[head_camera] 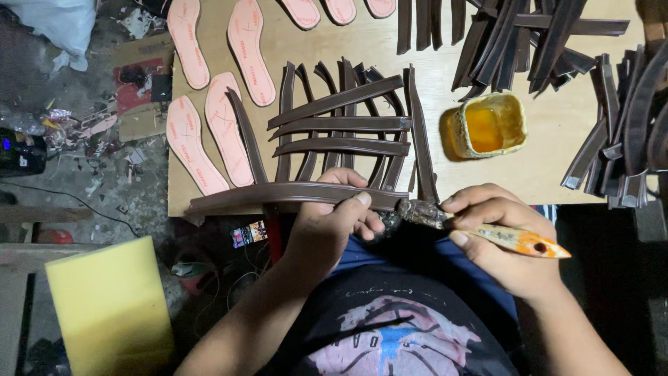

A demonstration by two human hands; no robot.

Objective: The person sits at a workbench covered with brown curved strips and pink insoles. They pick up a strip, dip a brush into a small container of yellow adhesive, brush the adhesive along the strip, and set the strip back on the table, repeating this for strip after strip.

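Note:
My left hand [337, 219] grips a long dark brown strap [278, 195] that lies along the near edge of the wooden board [550, 170]. My right hand [497, 237] holds a glue-crusted brush [487, 230] with an orange-tipped handle. Its bristle end touches the right end of the strap. Just beyond my hands, several more brown straps [341, 125] lie crisscrossed on the board. A small yellow container of orange glue [487, 125] sits to the right of them.
Pink insoles [226, 129] lie at the board's left and top. Heaps of dark straps [529, 35] fill the top right and right edge. A yellow foam block [108, 310] stands on the littered floor at lower left.

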